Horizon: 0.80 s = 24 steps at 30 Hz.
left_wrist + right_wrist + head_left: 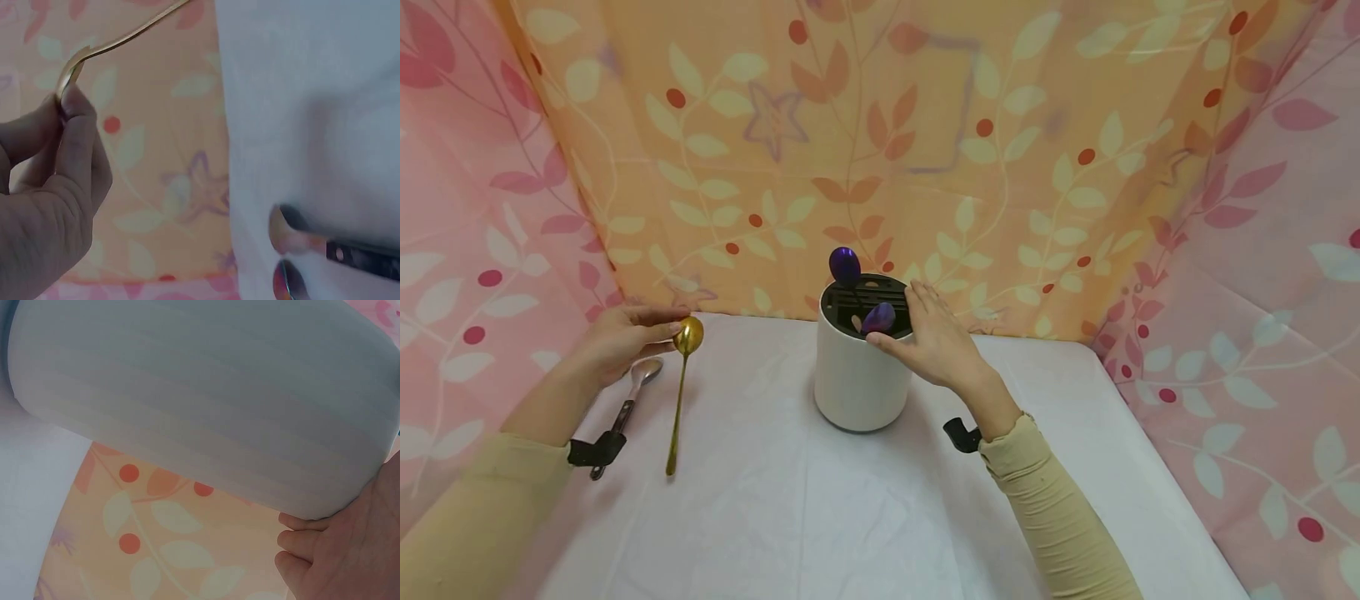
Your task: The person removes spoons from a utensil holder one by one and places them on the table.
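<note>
My left hand (625,337) pinches a gold spoon (688,336) by its bowl, with the long handle hanging down. Fingertips and thumb close on the bowl in the left wrist view, where the gold handle (137,34) runs off to the upper right. A white cylindrical utensil holder (859,379) with a black slotted top stands mid-table. Two purple spoons, one upright (845,267) and one leaning forward (877,318), stick out of it. My right hand (936,337) rests against the holder's upper right rim, fingers extended; in the right wrist view the palm lies along the holder's white wall (206,406).
A metal spoon with a black handle (622,414) lies on the white-covered table (737,525) beneath my left wrist. Next to it in the left wrist view is a dark, shiny spoon bowl (289,281). Patterned cloth walls (865,125) enclose the back and sides.
</note>
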Tool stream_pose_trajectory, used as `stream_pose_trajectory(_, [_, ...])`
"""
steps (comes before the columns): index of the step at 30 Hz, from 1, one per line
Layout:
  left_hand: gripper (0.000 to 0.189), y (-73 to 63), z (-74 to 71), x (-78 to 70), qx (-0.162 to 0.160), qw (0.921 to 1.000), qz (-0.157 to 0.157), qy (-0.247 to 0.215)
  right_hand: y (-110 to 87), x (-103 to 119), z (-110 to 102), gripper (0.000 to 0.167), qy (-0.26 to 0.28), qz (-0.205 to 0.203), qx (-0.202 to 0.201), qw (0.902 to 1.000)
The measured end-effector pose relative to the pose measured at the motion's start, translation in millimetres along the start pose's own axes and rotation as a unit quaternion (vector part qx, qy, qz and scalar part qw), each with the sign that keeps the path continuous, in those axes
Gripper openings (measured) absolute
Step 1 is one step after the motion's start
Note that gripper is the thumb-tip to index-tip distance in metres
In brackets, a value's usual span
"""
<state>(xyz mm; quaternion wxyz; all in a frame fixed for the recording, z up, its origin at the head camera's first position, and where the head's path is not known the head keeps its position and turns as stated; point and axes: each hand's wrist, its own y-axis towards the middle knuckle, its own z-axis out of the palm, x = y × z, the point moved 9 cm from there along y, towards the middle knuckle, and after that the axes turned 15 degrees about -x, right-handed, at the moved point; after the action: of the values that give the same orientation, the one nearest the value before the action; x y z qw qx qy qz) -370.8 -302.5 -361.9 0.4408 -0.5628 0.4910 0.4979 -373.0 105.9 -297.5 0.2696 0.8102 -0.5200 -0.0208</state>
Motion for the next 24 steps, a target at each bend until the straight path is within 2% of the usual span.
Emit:
stream_pose_trajectory(3, [0.037, 10.0, -6.2, 9.7, 0.017, 0.9972, 0.009, 0.072, 0.5, 0.0, 0.7, 0.119, -0.002, -0.002, 0.001, 1.0])
stream_pose_trajectory(6, [0.048, 18.2, -12.0, 18.5, 0.026, 0.9941, 0.009, 0.105, 0.6, 0.6, 0.6, 0.119, -0.003, -0.002, 0.001, 1.0])
stream_pose_trajectory(9, [0.048, 24.9, -16.9, 27.5, 0.032, 0.9921, 0.001, 0.121, 0.4, 0.9, -0.1, 0.119, -0.001, -0.002, 0.001, 1.0])
stream_pose_trajectory(15, [0.048, 34.6, -22.5, 48.5, 0.033, 0.9891, -0.044, 0.136, -0.4, -0.3, 0.1, 0.118, 0.001, 0.005, 0.004, 1.0])
stream_pose_trajectory(19, [0.048, 42.3, -25.8, 62.6, 0.028, 0.9862, -0.033, 0.16, -1.0, -1.2, -0.1, 0.118, 0.001, 0.007, 0.004, 1.0])
stream_pose_trajectory(24, [0.05, 49.1, -31.2, 81.0, 0.0, 0.9833, -0.021, 0.181, -0.9, 0.4, -0.9, 0.117, 0.003, 0.002, 0.002, 1.0])
